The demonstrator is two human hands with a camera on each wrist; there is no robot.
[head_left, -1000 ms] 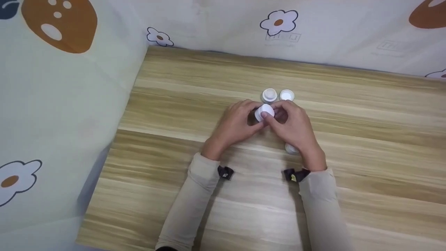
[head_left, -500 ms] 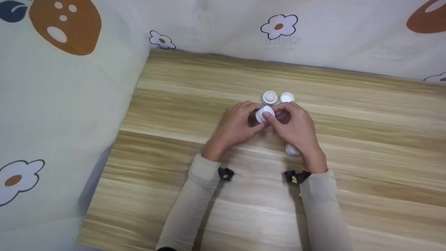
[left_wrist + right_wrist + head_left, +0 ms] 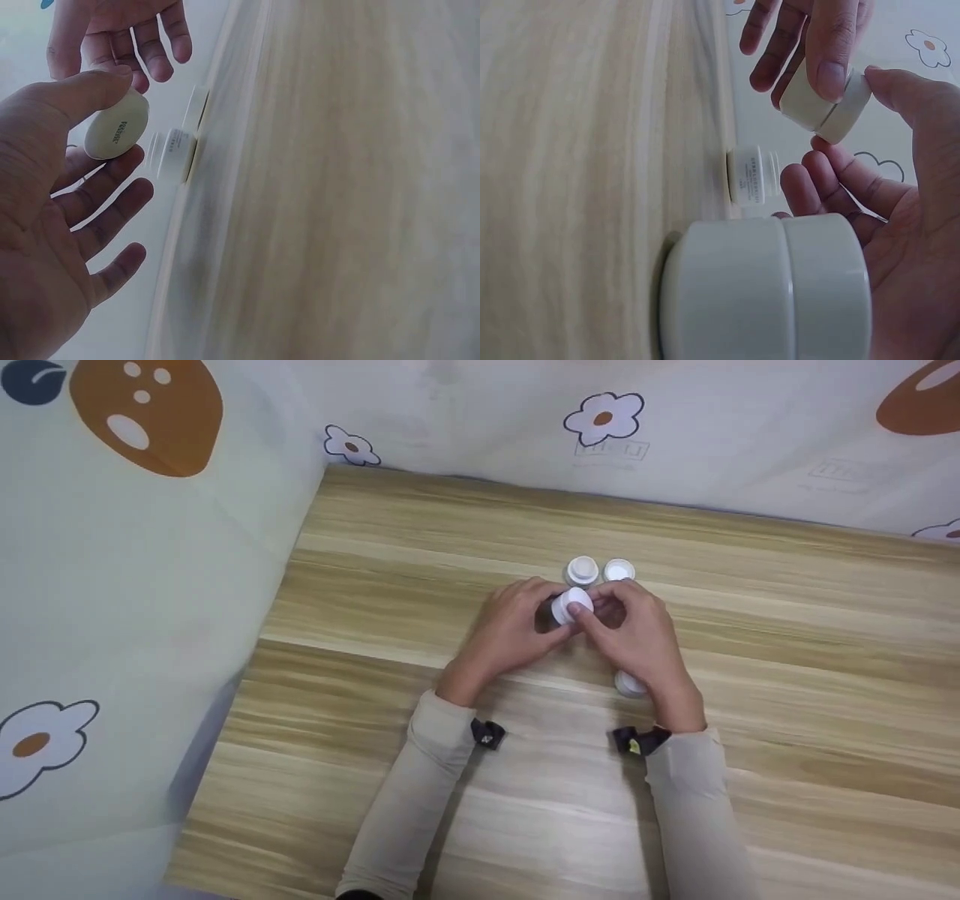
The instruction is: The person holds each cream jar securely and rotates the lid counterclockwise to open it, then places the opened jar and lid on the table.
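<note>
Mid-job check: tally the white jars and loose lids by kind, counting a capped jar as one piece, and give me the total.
Capped jars: 2, the held jar and the standing jar
Uncapped jar: 1
Loose lid: 1
Total: 4

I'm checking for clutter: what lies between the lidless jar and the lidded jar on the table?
In the head view, the right hand and held jar come between them.

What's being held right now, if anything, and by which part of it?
A small white jar: the left grip pinches its body, thumb tip by the seam; the right grip pinches the other section, apparently the lid.
</note>
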